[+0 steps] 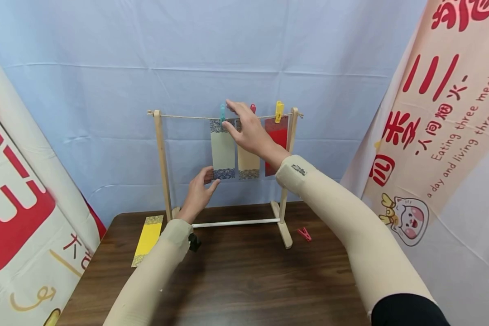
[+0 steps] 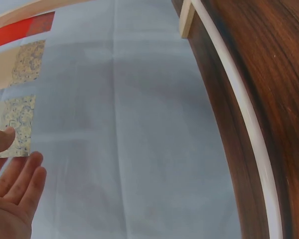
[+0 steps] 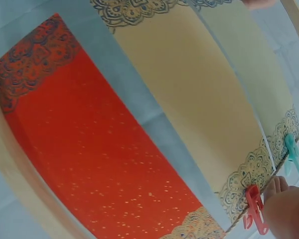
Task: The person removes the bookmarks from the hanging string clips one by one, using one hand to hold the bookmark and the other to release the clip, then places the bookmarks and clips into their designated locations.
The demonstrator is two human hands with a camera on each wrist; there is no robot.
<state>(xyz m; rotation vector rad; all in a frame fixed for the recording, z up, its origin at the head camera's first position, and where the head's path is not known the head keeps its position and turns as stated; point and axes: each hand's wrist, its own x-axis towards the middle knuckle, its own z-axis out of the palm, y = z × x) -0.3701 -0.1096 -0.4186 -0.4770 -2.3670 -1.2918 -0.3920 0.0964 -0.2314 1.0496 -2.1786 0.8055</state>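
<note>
A pale green card [image 1: 223, 151] with a patterned border at each end hangs from the string [image 1: 187, 117] under a teal clothespin [image 1: 222, 113]. My right hand [image 1: 250, 131] is beside that clothespin, thumb and index finger spread apart and fingers fairly straight. At the card's lower left corner is my left hand [image 1: 199, 192], its thumb overlapping the patterned border in the left wrist view and its fingers parted from the thumb. Right of the green card hang a tan card [image 1: 248, 160] under a red clothespin [image 3: 255, 211] and a red card [image 3: 99, 149]. A yellow clothespin [image 1: 279, 112] tops the red card.
The string runs between two posts of a wooden stand [image 1: 162, 158], joined low down by a white rod [image 1: 236, 223]. On the brown table [image 1: 248, 280] lie a yellow card [image 1: 148, 240] at the left and a pink clothespin [image 1: 304, 234] at the right. A light blue cloth [image 1: 106, 90] hangs behind.
</note>
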